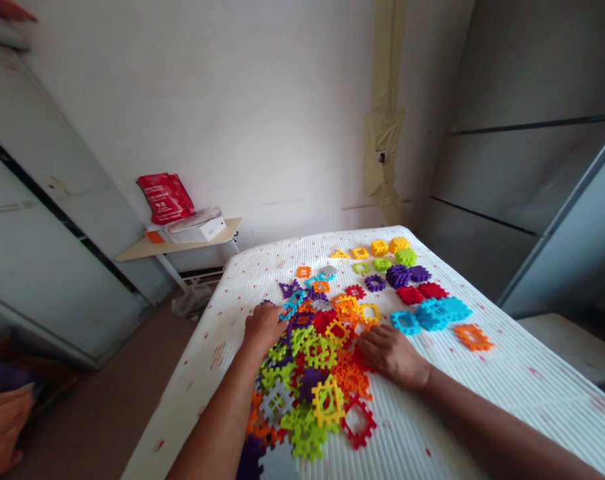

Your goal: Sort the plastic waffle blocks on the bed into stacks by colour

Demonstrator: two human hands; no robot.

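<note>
A mixed heap of toothed plastic interlocking tiles (320, 351) in several colours lies on the white cloth. At the heap's left side, my left hand (265, 327) has its fingers closed at the edge of a blue interlocking tile (294, 304), which looks tilted. My right hand (393, 355) rests palm down at the heap's right side, its fingers curled over orange and red tiles. Whatever lies under those fingers is hidden. A yellow frame tile (328, 402) and a red frame tile (358, 421) lie at the near end.
Tiles sorted by colour stand to the right: yellow (379, 248), green (406, 257), purple (399, 275), red (433, 291), blue (441, 312) and one orange (473, 337). A small shelf (179, 247) holds a red packet (165, 198). Grey cabinets (537, 153) flank the covered table (262, 260).
</note>
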